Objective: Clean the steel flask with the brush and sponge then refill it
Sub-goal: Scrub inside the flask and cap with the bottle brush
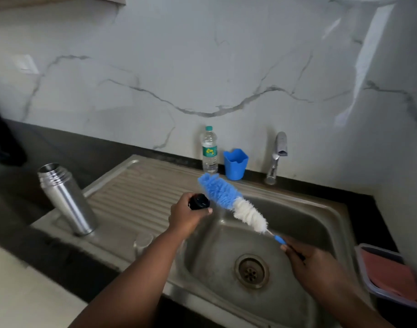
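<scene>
- Right hand gripped the brush by its handle, head slanting up-left over the sink.
- Left hand clutched a black cap beside the bristles (blue tip, white base).
- Steel flask stood uncapped, upright on the drainboard, well apart.

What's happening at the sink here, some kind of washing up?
A person stands at a stainless steel sink. Their right hand holds a long blue-and-white bottle brush by its handle, bristles raised over the basin. Their left hand grips a small black flask cap. The open cylindrical steel flask stands untouched on the ribbed draining board. A clear plastic water bottle and a blue plastic cup sit by the chrome tap.
</scene>
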`<action>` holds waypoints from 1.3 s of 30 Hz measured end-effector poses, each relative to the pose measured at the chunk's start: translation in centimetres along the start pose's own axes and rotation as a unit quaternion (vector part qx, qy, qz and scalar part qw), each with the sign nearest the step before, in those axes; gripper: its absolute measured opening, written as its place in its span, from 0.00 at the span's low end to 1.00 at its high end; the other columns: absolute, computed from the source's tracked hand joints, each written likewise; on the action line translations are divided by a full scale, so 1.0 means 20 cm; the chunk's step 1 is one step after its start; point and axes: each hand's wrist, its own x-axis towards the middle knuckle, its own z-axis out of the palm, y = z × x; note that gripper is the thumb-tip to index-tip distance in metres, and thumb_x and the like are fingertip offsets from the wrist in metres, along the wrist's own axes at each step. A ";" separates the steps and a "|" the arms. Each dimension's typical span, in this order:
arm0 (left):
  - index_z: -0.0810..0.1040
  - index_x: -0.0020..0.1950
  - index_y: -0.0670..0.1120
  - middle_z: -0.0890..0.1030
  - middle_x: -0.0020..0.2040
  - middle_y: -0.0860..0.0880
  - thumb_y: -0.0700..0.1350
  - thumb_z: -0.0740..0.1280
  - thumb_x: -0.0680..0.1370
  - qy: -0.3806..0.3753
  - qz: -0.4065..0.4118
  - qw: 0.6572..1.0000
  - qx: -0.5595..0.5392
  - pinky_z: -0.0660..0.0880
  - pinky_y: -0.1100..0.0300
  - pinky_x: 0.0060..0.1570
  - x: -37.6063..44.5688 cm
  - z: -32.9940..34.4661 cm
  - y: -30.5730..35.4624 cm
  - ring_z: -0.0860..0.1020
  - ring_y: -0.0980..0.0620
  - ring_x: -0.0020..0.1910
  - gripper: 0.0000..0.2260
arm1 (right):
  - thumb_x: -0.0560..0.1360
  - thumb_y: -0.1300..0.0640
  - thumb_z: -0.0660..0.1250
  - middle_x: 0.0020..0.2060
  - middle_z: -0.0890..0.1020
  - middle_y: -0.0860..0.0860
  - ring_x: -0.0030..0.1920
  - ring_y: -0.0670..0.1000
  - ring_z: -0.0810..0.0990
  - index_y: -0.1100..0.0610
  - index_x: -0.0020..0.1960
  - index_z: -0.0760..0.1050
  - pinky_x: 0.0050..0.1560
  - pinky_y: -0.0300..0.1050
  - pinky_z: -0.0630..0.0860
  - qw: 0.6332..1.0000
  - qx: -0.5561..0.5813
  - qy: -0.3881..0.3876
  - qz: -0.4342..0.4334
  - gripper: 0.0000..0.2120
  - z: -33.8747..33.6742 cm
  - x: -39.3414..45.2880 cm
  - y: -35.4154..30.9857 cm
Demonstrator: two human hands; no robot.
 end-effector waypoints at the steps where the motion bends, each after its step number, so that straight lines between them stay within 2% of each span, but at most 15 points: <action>1: 0.77 0.49 0.58 0.84 0.50 0.53 0.59 0.79 0.54 0.019 -0.006 1.000 0.000 0.78 0.50 0.58 -0.02 -0.04 -0.01 0.82 0.51 0.52 0.26 | 0.76 0.42 0.63 0.55 0.83 0.38 0.57 0.45 0.81 0.30 0.59 0.74 0.54 0.46 0.78 1.000 0.001 -0.008 -0.001 0.13 0.02 0.01 -0.01; 3: 0.76 0.49 0.55 0.84 0.50 0.52 0.55 0.81 0.58 0.044 -0.014 0.999 -0.017 0.79 0.50 0.55 -0.06 -0.14 -0.03 0.82 0.51 0.49 0.24 | 0.76 0.41 0.62 0.55 0.82 0.38 0.57 0.45 0.80 0.28 0.59 0.74 0.55 0.45 0.77 1.000 -0.002 -0.026 -0.010 0.12 0.05 0.01 -0.05; 6: 0.73 0.53 0.49 0.80 0.51 0.49 0.44 0.81 0.67 0.093 -0.019 0.995 -0.010 0.76 0.58 0.46 -0.09 -0.32 -0.06 0.80 0.52 0.47 0.21 | 0.77 0.40 0.61 0.57 0.82 0.40 0.58 0.46 0.80 0.27 0.60 0.72 0.55 0.43 0.75 0.998 -0.009 -0.053 -0.042 0.13 0.09 0.00 -0.15; 10: 0.75 0.55 0.46 0.80 0.49 0.49 0.44 0.81 0.67 0.154 -0.053 0.986 0.044 0.71 0.61 0.40 -0.08 -0.59 -0.18 0.79 0.49 0.48 0.22 | 0.78 0.40 0.59 0.54 0.83 0.42 0.50 0.43 0.80 0.27 0.61 0.70 0.44 0.34 0.70 0.993 -0.015 -0.085 -0.076 0.13 0.12 0.01 -0.31; 12: 0.77 0.54 0.45 0.81 0.48 0.49 0.45 0.82 0.64 0.169 -0.063 0.981 0.074 0.72 0.61 0.41 -0.06 -0.71 -0.25 0.80 0.48 0.48 0.23 | 0.77 0.40 0.61 0.49 0.84 0.42 0.49 0.43 0.81 0.23 0.53 0.69 0.47 0.37 0.74 0.992 0.011 -0.097 -0.075 0.10 0.16 0.01 -0.37; 14: 0.78 0.52 0.45 0.82 0.47 0.49 0.45 0.82 0.63 0.175 -0.072 0.978 0.084 0.74 0.58 0.47 -0.05 -0.79 -0.34 0.81 0.47 0.49 0.22 | 0.77 0.41 0.63 0.43 0.83 0.40 0.49 0.43 0.81 0.20 0.43 0.66 0.51 0.41 0.75 0.991 0.010 -0.111 -0.071 0.13 0.21 0.01 -0.40; 17: 0.78 0.51 0.47 0.81 0.46 0.49 0.43 0.81 0.65 0.161 -0.076 0.979 0.102 0.75 0.56 0.49 -0.04 -0.84 -0.46 0.81 0.47 0.50 0.19 | 0.76 0.40 0.62 0.36 0.80 0.38 0.44 0.41 0.81 0.21 0.43 0.68 0.49 0.39 0.76 0.990 -0.021 -0.120 -0.077 0.11 0.29 0.00 -0.46; 18: 0.77 0.52 0.48 0.81 0.46 0.50 0.44 0.82 0.66 0.150 -0.078 0.979 0.113 0.75 0.55 0.50 -0.04 -0.86 -0.50 0.81 0.46 0.50 0.20 | 0.76 0.38 0.61 0.38 0.81 0.38 0.45 0.41 0.81 0.21 0.47 0.71 0.49 0.39 0.76 0.989 -0.033 -0.122 -0.077 0.09 0.33 -0.01 -0.48; 20: 0.77 0.57 0.49 0.81 0.51 0.50 0.51 0.81 0.65 0.129 -0.084 0.975 0.162 0.76 0.52 0.56 -0.02 -0.90 -0.55 0.80 0.47 0.54 0.24 | 0.76 0.37 0.59 0.46 0.82 0.38 0.50 0.41 0.80 0.25 0.56 0.71 0.52 0.41 0.76 0.987 -0.063 -0.123 -0.086 0.10 0.39 -0.01 -0.55; 22: 0.75 0.63 0.51 0.80 0.58 0.51 0.58 0.79 0.66 0.098 -0.089 0.969 0.207 0.73 0.49 0.62 0.00 -0.95 -0.59 0.78 0.48 0.59 0.29 | 0.76 0.36 0.58 0.48 0.81 0.38 0.51 0.41 0.80 0.27 0.59 0.69 0.52 0.41 0.76 0.983 -0.086 -0.124 -0.103 0.12 0.45 -0.02 -0.63; 26: 0.73 0.65 0.56 0.80 0.60 0.54 0.67 0.75 0.65 0.037 -0.054 0.953 0.296 0.68 0.50 0.65 0.03 -1.06 -0.59 0.77 0.50 0.62 0.33 | 0.77 0.36 0.58 0.50 0.83 0.40 0.53 0.43 0.80 0.26 0.59 0.70 0.51 0.40 0.75 0.982 -0.104 -0.122 -0.098 0.12 0.55 -0.02 -0.81; 30: 0.75 0.61 0.57 0.81 0.56 0.56 0.69 0.74 0.64 -0.006 -0.019 0.950 0.310 0.64 0.48 0.66 0.07 -1.15 -0.61 0.76 0.51 0.61 0.30 | 0.77 0.38 0.60 0.48 0.82 0.37 0.54 0.44 0.80 0.26 0.56 0.72 0.48 0.37 0.71 0.985 -0.101 -0.113 -0.084 0.10 0.64 -0.01 -0.96; 35: 0.75 0.62 0.57 0.81 0.56 0.57 0.70 0.73 0.64 -0.038 0.023 0.937 0.346 0.61 0.52 0.62 0.11 -1.20 -0.59 0.76 0.54 0.61 0.31 | 0.77 0.37 0.59 0.49 0.83 0.39 0.50 0.44 0.80 0.28 0.59 0.72 0.50 0.40 0.74 0.988 -0.095 -0.099 -0.068 0.12 0.72 -0.02 -1.07; 37: 0.75 0.63 0.56 0.79 0.59 0.58 0.74 0.69 0.64 -0.022 0.076 0.935 0.345 0.63 0.52 0.64 0.11 -1.23 -0.58 0.75 0.54 0.62 0.34 | 0.77 0.38 0.60 0.46 0.82 0.40 0.47 0.43 0.79 0.29 0.59 0.74 0.47 0.39 0.73 0.990 -0.083 -0.094 -0.059 0.11 0.73 -0.03 -1.11; 39: 0.77 0.59 0.51 0.79 0.56 0.53 0.75 0.65 0.67 0.070 0.180 0.940 0.282 0.70 0.48 0.62 0.11 -1.27 -0.63 0.76 0.51 0.59 0.34 | 0.77 0.38 0.60 0.45 0.81 0.40 0.45 0.42 0.78 0.29 0.58 0.74 0.47 0.39 0.73 0.991 -0.076 -0.091 -0.055 0.11 0.73 -0.05 -1.14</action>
